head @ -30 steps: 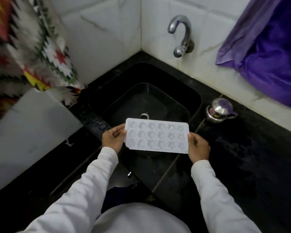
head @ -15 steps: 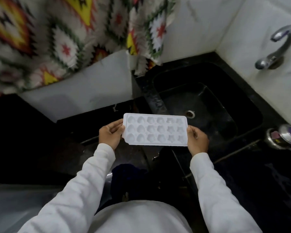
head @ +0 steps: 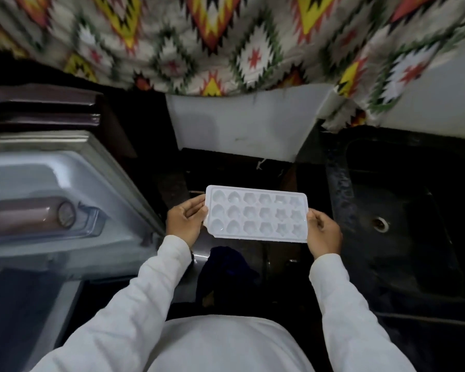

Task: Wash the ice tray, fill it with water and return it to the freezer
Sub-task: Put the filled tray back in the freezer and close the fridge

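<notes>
Ice tray (head: pixel 257 214) held level in mid-air, a hand on each end
The left hand (head: pixel 184 224) and right hand (head: pixel 323 233) pinch its short edges with their fingers; black sink (head: pixel 403 189) off to its right.

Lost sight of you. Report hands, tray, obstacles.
Left hand, right hand grip tray by its ends. Tray level, sink to its right. Grey appliance at left, apart.

A black stone counter (head: pixel 220 170) – dark and glossy – carries a black sink (head: pixel 414 251) sunk into it at the right, its drain (head: pixel 380 224) showing; a patterned cloth (head: pixel 226 44) hangs behind it
</notes>
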The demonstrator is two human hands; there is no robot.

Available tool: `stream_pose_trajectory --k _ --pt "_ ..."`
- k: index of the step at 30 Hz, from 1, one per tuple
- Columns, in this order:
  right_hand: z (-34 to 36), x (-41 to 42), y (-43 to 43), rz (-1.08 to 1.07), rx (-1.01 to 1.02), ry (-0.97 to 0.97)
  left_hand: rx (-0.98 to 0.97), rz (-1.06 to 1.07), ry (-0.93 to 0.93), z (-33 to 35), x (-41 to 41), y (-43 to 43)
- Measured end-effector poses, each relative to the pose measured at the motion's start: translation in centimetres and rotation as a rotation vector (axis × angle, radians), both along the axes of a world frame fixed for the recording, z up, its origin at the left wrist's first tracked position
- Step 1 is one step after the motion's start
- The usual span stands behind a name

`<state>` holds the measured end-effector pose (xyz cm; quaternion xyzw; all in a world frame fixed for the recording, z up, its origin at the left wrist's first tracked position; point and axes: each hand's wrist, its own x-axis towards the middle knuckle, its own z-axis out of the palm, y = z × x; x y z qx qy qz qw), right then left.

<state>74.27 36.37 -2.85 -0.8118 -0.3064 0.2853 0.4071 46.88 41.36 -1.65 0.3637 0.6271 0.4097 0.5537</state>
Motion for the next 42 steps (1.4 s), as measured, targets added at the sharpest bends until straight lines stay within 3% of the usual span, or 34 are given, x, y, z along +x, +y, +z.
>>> stream_pose_trajectory --k 21,33,42 --pt "-0.7 -12.1 -0.2 0.676 -0.071 0.105 -0.068 0.664 -0.003 -1.7 -10.9 -15.6" --pt "-1.5 -27.3 -2.5 0.956 -0.070 0.145 -0.084 0.953 -0.003 -1.5 -23.0 -23.7" --pt "-1.5 -41.8 -4.3 0.999 -0.109 0.223 -0.079 1.066 -0.001 -1.0 -34.5 -28.1"
